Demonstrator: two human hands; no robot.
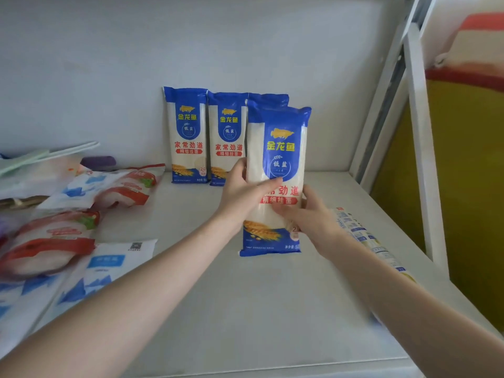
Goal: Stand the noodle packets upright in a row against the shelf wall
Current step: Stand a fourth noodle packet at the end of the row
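I hold a blue-and-white noodle packet (278, 148) upright above the shelf, in front of the row. My left hand (242, 189) grips its left edge and my right hand (308, 214) grips its lower right side. Against the back wall (245, 50) stand three like packets: the left packet (188, 137), the middle packet (227, 137), and a third packet (270, 99) mostly hidden behind the one I hold. Another noodle packet (362, 236) lies flat on the shelf at the right, partly under my right forearm.
Red-and-white bags (51, 241) and blue-and-white bags (109, 266) lie piled at the left of the shelf (245, 309). A white metal upright (420, 148) frames the right side. A purple object (98, 162) sits by the back wall at left.
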